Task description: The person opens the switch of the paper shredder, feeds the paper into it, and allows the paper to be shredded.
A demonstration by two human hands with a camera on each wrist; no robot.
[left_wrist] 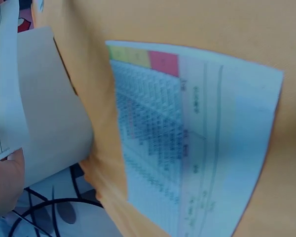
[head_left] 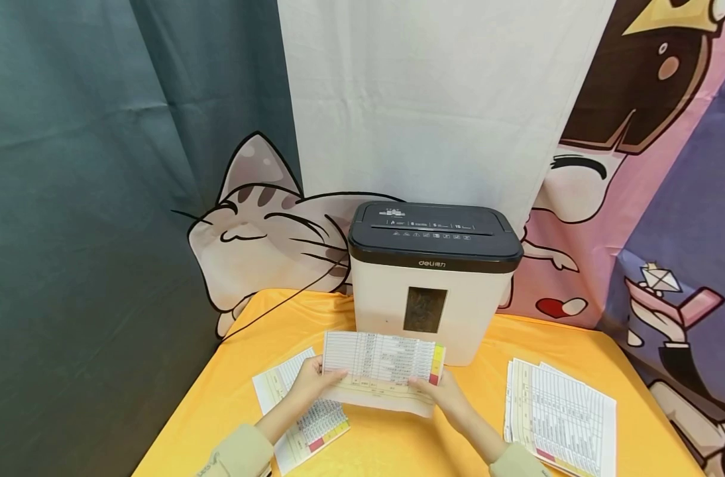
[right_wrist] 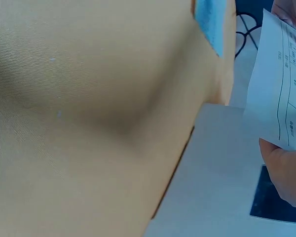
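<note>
Both hands hold a printed paper form [head_left: 386, 364] up in front of the paper shredder. My left hand [head_left: 312, 379] pinches its left edge, thumb on the near face. On the opposite edge, beside the yellow and red blocks, my right hand [head_left: 447, 396] pinches it the same way. The shredder [head_left: 374, 291] has a white bin with a small dark window and a black lid [head_left: 434, 233] with a feed slot across its top. The sheet's upper edge overlaps the bin's lower front in the head view, well below the slot.
A stack of similar forms [left_wrist: 197, 133] lies on the yellow tablecloth [head_left: 392, 450] under my left forearm. Another stack [head_left: 565, 414] sits at the right. A black cord [head_left: 285, 301] runs left from the shredder. Printed curtains [head_left: 446, 99] hang close behind.
</note>
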